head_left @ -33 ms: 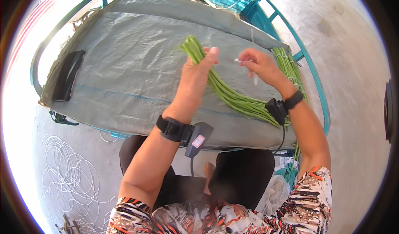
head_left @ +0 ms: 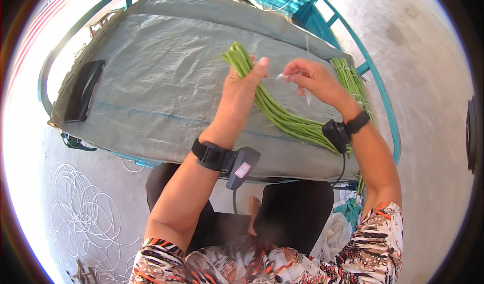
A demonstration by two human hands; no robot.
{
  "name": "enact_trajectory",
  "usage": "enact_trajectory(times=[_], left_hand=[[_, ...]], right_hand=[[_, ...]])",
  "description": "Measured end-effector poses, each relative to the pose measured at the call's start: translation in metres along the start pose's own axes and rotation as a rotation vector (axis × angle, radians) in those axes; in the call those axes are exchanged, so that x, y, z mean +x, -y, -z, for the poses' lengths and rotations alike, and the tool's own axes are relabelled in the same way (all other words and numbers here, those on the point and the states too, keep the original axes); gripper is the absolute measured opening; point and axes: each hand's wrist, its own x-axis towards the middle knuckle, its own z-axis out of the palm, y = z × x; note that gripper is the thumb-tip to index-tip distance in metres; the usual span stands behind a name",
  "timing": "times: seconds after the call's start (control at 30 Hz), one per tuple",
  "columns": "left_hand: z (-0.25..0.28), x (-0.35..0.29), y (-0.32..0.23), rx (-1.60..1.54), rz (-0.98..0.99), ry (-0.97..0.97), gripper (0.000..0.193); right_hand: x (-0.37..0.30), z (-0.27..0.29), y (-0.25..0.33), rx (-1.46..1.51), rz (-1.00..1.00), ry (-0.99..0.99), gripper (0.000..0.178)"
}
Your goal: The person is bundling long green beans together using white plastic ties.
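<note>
My left hand (head_left: 241,88) is closed around a bunch of long green beans (head_left: 282,121), close to the end that points away from me. The beans bend down to the right across a grey woven sheet (head_left: 161,67), and their far tails pass beneath my right wrist. To the right of that grip, and apart from the beans, my right hand (head_left: 313,80) pinches a thin white strip (head_left: 282,76). A loose piece of it dangles below the fingers. Beyond my right wrist lie tied bundles of long beans (head_left: 350,85), with pale bands round them.
A black phone-like slab (head_left: 83,91) rests at the left side of the sheet. Teal metal rails (head_left: 379,80) curve around the covered surface. Loose white wire (head_left: 83,208) is coiled on the floor at lower left. Pale plastic bags (head_left: 335,228) lie by my right knee.
My left hand and the bean tips have shifted slightly to the right. The white strip in my right fingers has moved a little left, toward the beans.
</note>
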Motion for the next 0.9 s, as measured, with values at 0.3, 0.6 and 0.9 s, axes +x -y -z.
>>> enact_trajectory(times=[0.3, 0.6, 0.9], left_hand=[[0.006, -0.004, -0.015, 0.026, 0.046, 0.213, 0.038], [0.008, 0.002, -0.008, 0.228, 0.016, 0.067, 0.037], [0.016, 0.006, 0.001, 0.232, 0.080, -0.059, 0.041]], right_hand=[[-0.004, -0.020, 0.046, 0.217, 0.096, 0.001, 0.016], [0.006, -0.038, 0.029, 0.562, -0.081, -0.127, 0.020], [0.007, -0.058, 0.036, 0.599, -0.077, -0.177, 0.021]])
